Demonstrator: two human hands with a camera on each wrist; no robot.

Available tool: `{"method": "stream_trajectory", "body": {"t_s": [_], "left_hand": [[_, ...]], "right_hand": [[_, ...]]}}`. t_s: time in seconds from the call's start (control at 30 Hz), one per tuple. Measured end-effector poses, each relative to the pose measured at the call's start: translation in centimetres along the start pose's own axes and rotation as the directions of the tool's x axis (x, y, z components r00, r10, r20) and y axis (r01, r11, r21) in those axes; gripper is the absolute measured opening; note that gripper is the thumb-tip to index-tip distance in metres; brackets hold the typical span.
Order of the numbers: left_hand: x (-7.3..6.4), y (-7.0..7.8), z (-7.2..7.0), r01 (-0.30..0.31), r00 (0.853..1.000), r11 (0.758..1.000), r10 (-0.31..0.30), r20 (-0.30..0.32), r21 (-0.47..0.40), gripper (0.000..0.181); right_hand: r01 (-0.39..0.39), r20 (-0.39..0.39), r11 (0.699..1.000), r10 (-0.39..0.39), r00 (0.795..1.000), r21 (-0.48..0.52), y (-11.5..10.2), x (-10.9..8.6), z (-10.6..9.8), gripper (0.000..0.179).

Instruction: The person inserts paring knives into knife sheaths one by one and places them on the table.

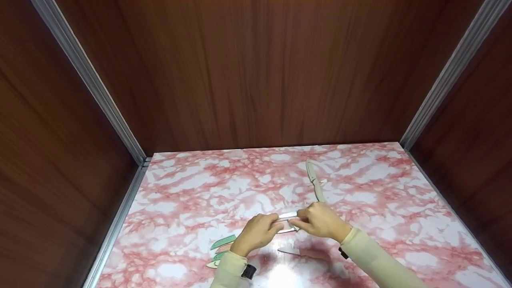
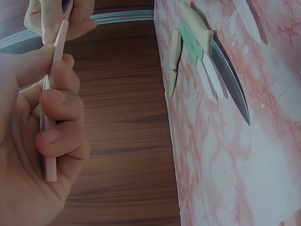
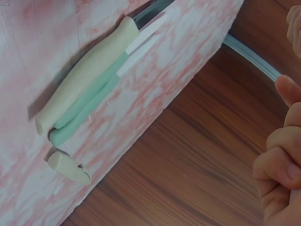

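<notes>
Both hands hold a thin, pale pink flat piece (image 2: 51, 173), seen edge-on in the left wrist view; its kind is unclear. My left hand (image 1: 257, 233) curls its fingers round one end. My right hand (image 1: 321, 221) pinches the other end, close to the left. On the table by the hands lie a large knife (image 2: 229, 75) with a cream handle and bare steel blade, and two green-handled knives (image 3: 89, 103) with white blades. A cream-handled knife in a cream cover (image 1: 311, 170) lies beyond the right hand.
Several green, pink and cream blade covers (image 1: 224, 243) lie by the left forearm. Nearer the body is another knife with a pale blade (image 1: 289, 251) and a pinkish handle. Dark wood panels (image 1: 256, 80) wall in the pink-and-white marbled table (image 1: 180, 212) at the back and sides.
</notes>
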State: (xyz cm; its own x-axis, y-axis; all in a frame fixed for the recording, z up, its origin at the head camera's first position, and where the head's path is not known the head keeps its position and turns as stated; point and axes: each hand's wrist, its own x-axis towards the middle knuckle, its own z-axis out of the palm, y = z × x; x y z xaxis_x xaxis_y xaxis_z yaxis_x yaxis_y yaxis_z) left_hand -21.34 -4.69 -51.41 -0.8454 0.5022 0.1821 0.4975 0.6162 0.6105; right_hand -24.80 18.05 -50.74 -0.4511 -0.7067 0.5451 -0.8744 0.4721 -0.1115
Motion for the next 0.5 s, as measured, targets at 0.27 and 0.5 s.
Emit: {"method": "stream_trajectory", "body": {"t_s": [0.27,0.5], "left_hand": [[0.12,-0.01,-0.14,0.005,1.0,1.0,-0.005,0.0,0.004,0.029],[-0.19,-0.38,-0.33,0.015,0.999,0.998,-0.013,0.038,-0.059,0.03]], "right_hand": [[-0.027,0.025,1.0,0.026,0.999,0.013,0.08,0.01,-0.02,0.042],[-0.047,0.063,0.997,0.043,0.997,0.056,0.4,-0.21,0.0,0.041]]}}
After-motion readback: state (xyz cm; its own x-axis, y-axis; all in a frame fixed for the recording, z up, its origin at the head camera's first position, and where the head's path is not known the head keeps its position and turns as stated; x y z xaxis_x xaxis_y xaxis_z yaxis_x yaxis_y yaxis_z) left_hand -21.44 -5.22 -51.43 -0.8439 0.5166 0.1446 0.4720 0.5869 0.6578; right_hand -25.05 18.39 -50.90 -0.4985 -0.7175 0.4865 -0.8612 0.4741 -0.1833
